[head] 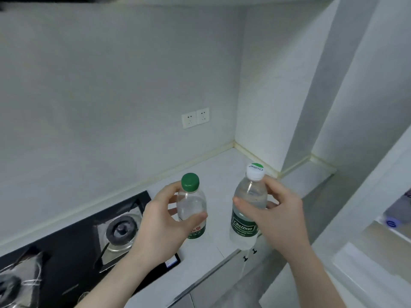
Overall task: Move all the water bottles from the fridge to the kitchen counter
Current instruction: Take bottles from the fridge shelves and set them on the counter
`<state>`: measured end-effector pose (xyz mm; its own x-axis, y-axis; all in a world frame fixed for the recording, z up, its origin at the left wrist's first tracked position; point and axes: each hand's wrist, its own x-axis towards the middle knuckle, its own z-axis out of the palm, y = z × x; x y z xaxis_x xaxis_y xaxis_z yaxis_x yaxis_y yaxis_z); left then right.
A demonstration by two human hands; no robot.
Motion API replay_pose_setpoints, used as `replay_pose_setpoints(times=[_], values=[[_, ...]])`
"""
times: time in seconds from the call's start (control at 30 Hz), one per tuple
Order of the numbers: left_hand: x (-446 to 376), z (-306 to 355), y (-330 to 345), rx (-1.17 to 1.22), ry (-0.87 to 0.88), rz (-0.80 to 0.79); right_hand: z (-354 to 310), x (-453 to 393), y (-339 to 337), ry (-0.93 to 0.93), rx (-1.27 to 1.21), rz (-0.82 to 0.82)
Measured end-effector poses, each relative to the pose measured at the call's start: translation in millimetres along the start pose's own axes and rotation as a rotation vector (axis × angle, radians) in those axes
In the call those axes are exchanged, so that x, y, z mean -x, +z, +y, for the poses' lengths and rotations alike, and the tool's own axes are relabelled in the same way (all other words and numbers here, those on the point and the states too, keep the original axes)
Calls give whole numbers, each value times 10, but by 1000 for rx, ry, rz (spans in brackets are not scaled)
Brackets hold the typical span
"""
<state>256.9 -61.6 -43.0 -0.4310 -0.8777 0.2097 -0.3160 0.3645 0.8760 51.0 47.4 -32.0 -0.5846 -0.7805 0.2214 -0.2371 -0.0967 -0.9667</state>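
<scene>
The left hand [162, 221] grips a small clear plastic bottle with a green cap [191, 203]; the right hand [278, 210] grips a taller clear white-capped bottle with a green label [246, 210]. Both are upright over the pale counter [220, 178], seemingly at the set-down step. Next: lower each until it stands, then let go.

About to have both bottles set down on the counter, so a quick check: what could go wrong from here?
1. The white-capped bottle in the right hand hangs over the counter front edge; released there, it could tip off.
2. The green-capped bottle in the left hand is close to the stove; set too far left, it may land on the black top.
3. More bottles seem to remain in the fridge door, so leave space.
</scene>
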Motion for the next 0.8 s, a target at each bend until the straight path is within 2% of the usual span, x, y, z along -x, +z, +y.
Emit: replay_pose_setpoints(times=[0.2,0.43,0.8], values=[[225,-195,-344,-58,-153,213,81,-254,484,-34,-40,-229],[591,-315,-449,-96,-293,414,255,-363,756,-43,-71,-466],[1659,-415,-872,-140,-499,749,154,4,1725,-114,-126,-882]])
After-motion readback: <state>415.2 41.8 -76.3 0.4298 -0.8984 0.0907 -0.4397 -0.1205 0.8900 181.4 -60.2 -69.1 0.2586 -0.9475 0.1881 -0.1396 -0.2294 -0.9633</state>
